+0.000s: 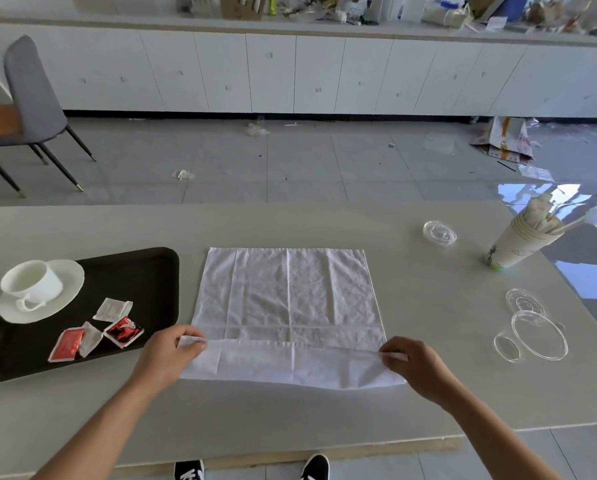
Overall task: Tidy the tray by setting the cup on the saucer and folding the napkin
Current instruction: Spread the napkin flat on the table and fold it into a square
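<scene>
A white napkin (286, 299) lies spread flat on the grey table, right of the black tray (151, 271). Its near edge is turned over into a narrow fold. My left hand (167, 351) pinches the napkin's near left corner, and my right hand (414, 362) pinches the near right corner. On the tray's far left a white cup (32, 280) stands upright on a white saucer (65, 292), handle toward me.
Several red and white sachets (96, 332) lie on the tray's near part. At the table's right are a stack of paper cups with sticks (522, 237), a clear lid (439, 233) and clear glass dishes (536, 332). A grey chair (30, 109) stands far left.
</scene>
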### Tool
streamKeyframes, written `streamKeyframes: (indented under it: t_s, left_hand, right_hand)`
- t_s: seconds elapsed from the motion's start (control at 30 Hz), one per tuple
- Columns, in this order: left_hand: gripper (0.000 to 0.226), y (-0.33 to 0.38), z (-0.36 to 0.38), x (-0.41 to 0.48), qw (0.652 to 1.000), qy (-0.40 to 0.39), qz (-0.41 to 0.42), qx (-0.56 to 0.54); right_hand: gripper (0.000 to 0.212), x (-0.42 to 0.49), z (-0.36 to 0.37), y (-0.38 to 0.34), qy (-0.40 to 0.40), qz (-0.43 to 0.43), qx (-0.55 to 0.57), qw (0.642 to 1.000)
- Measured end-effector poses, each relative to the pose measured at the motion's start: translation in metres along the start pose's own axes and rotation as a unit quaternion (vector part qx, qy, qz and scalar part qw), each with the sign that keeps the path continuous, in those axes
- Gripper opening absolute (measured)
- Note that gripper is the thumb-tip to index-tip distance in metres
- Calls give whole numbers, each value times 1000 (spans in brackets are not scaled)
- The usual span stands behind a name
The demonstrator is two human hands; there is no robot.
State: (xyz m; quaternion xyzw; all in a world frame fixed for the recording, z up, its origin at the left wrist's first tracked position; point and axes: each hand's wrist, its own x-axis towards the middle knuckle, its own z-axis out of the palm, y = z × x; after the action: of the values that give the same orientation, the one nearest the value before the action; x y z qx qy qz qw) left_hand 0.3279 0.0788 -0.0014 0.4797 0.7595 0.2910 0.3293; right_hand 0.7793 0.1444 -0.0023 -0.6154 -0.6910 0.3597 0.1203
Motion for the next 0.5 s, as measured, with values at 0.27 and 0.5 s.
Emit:
streamKeyframes:
  t_s: [0.27,0.5]
  left_hand:
    - [6,21,-6,30,996,39,-26,-75]
    - [8,35,-11,66,995,48,-22,-80]
  right_hand:
    - [13,39,-16,-26,57,9,13,998]
    - [4,88,-27,-51,77,-19,7,997]
